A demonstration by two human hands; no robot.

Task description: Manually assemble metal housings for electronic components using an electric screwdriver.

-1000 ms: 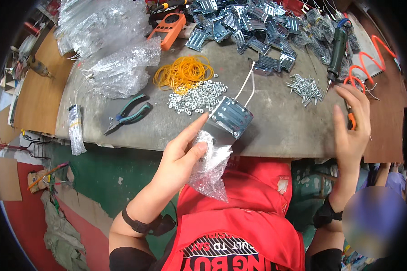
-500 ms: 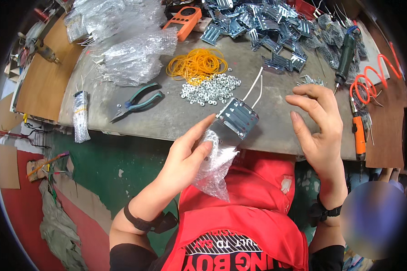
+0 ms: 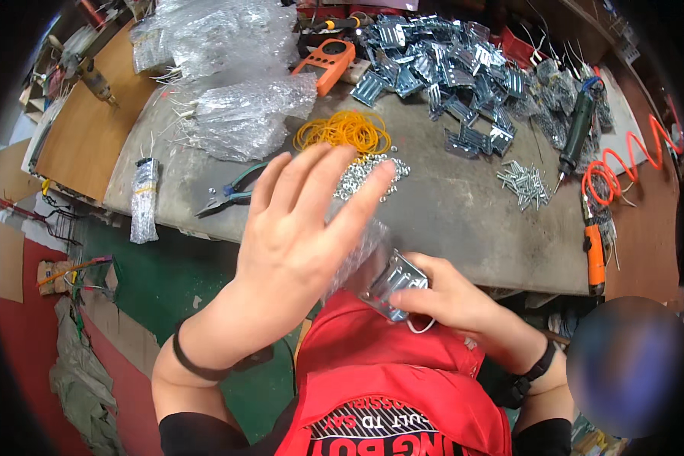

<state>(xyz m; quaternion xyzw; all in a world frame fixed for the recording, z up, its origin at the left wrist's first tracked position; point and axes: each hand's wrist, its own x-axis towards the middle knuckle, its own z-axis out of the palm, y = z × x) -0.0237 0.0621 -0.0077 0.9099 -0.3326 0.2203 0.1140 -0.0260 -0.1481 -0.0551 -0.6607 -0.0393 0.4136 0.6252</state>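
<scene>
My right hand [image 3: 463,298] grips a shiny metal bracket plate [image 3: 404,275] at the bench's front edge, thumb on its ribbed face. A clear bubble-wrap sleeve [image 3: 363,251] extends from the plate's left side, partly hidden by my left hand; a white wire [image 3: 422,328] loops below the plate. My left hand [image 3: 292,228] is open with fingers spread, raised in front of the pile of small nuts [image 3: 366,178] and the yellow rubber bands [image 3: 342,131]. Teal-handled pliers [image 3: 224,199] lie left of my left hand, their handles partly covered by it.
Bubble-wrapped parts [image 3: 243,114] are heaped at the back left, beside an orange meter [image 3: 328,61]. Metal brackets [image 3: 463,68] pile up at the back. Screws [image 3: 526,185], a power screwdriver [image 3: 577,133] and a coiled orange hose [image 3: 602,176] lie right. A banded wrapped part [image 3: 144,201] lies left.
The wrapped bracket has passed from my left hand to my right and turned, its wire now pointing down. My left hand has let go and risen toward the nuts and rubber bands.
</scene>
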